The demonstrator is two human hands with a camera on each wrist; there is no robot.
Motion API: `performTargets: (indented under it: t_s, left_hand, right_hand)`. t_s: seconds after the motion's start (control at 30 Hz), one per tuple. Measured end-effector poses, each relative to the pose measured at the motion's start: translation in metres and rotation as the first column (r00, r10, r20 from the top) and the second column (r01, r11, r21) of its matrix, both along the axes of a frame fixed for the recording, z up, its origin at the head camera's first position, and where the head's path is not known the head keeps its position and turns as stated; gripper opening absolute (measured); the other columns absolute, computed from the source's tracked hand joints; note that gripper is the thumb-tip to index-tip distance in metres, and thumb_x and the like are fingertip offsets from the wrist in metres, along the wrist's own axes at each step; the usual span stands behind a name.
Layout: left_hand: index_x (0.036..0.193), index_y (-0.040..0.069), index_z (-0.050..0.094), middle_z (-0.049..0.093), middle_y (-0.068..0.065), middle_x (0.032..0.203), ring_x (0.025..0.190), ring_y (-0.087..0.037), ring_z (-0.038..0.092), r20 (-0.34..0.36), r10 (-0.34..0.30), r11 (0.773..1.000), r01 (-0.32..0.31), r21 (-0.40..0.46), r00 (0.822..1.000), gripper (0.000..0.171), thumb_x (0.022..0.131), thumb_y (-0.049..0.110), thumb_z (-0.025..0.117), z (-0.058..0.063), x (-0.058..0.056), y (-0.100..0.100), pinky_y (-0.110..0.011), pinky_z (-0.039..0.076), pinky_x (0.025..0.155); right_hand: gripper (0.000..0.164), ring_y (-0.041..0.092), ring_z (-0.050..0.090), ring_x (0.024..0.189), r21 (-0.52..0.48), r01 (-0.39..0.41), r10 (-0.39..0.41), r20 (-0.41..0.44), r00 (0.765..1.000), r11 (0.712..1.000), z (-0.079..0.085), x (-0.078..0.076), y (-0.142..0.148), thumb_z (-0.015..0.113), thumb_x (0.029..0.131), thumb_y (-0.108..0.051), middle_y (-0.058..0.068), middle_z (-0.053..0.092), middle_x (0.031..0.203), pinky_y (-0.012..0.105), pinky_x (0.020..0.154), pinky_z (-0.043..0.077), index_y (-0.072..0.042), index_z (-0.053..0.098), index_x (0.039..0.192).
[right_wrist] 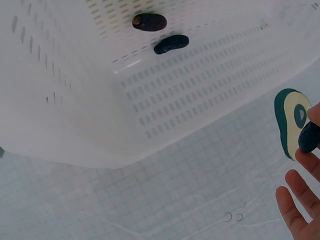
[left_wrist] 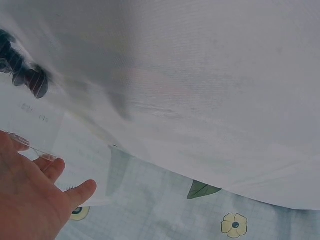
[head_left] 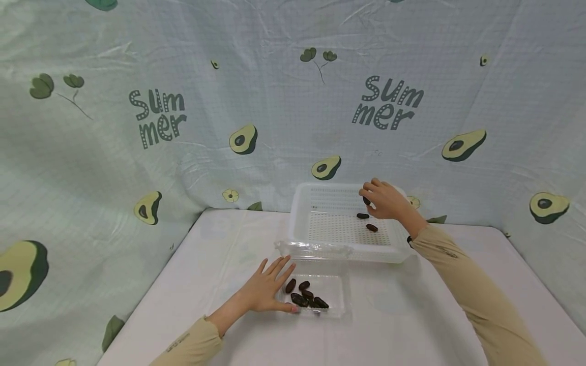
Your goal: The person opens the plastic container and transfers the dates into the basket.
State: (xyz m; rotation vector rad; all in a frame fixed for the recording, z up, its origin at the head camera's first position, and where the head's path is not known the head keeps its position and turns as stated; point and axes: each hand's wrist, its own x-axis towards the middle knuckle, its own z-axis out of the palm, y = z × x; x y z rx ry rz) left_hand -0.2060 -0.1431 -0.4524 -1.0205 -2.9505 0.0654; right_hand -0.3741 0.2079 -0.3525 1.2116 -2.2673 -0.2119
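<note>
Over the back right of the white perforated basket (head_left: 299, 218), my right hand (head_left: 386, 200) pinches a dark date (right_wrist: 309, 138) between thumb and fingertips, while the other fingers stay loose. Two more dates lie below it in the basket, one blackish (head_left: 362, 216) and one reddish brown (head_left: 372, 227). My left hand (head_left: 265, 290) has its fingers spread along the left side of a clear plastic box (head_left: 338, 295), the thumb at its front edge. Several dark dates (head_left: 299, 300) lie inside that box, mostly toward its left and front.
The box's clear, crinkled lid (head_left: 316, 249) stands raised against the basket's front wall. A white cloth covers the table (head_left: 389, 325). Close behind the basket hangs a curtain (head_left: 274, 101) printed with avocados, which also runs along both sides.
</note>
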Motion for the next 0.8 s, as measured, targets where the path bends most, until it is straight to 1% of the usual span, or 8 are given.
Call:
performTargets:
  t_s: [0.13,0.2,0.37,0.57,0.8]
  left_hand:
    - [0.144,0.011,0.016,0.010,-0.010,0.151,0.138,-0.026,0.016,0.013,0.005,1.000,-0.005,-0.002,1.000,0.099,0.073,0.075,0.042,0.000,0.000,0.000,-0.054,0.019,0.106]
    - [0.144,0.011,0.016,0.009,-0.009,0.151,0.138,-0.026,0.015,0.013,0.005,1.000,-0.005,-0.004,1.000,0.099,0.073,0.075,0.042,0.000,0.000,0.000,-0.054,0.019,0.106]
    - [0.144,0.011,0.016,0.011,-0.010,0.151,0.138,-0.027,0.016,0.003,-0.001,1.000,0.001,-0.002,1.000,0.099,0.073,0.074,0.043,0.000,0.000,0.000,-0.054,0.019,0.106]
    - [0.144,0.011,0.017,0.013,-0.011,0.150,0.137,-0.027,0.018,-0.009,-0.005,1.000,0.005,-0.010,1.000,0.099,0.073,0.074,0.043,0.000,0.000,0.000,-0.055,0.021,0.105]
    - [0.144,0.010,0.018,0.014,-0.012,0.150,0.137,-0.027,0.018,-0.002,-0.006,1.000,0.006,0.000,1.000,0.098,0.073,0.073,0.044,0.003,0.001,0.000,-0.055,0.021,0.105]
  right_hand:
    - [0.025,0.022,0.039,0.074,0.040,0.023,-0.023,0.014,1.000,0.999,-0.002,-0.005,-0.002,0.066,0.074,-0.012,0.008,0.050,0.087,0.032,0.058,0.035,-0.006,0.054,0.095]
    - [0.025,0.022,0.038,0.073,0.053,0.022,-0.023,0.014,1.000,0.998,-0.003,-0.006,-0.003,0.067,0.074,-0.012,0.008,0.050,0.086,0.032,0.058,0.035,-0.006,0.053,0.094]
    - [0.025,0.022,0.037,0.072,0.074,0.023,-0.024,0.009,1.000,0.997,-0.006,-0.009,-0.005,0.067,0.073,-0.012,0.007,0.048,0.083,0.032,0.057,0.033,-0.006,0.052,0.092]
    - [0.023,0.022,0.038,0.075,0.090,0.047,-0.051,0.040,0.998,0.995,-0.007,-0.006,-0.008,0.065,0.076,-0.013,0.007,0.049,0.085,0.033,0.059,0.035,-0.006,0.053,0.094]
    - [0.022,0.022,0.039,0.077,0.098,0.072,-0.079,0.070,0.994,0.993,-0.006,-0.003,-0.011,0.064,0.078,-0.013,0.007,0.049,0.087,0.033,0.060,0.035,-0.006,0.053,0.096]
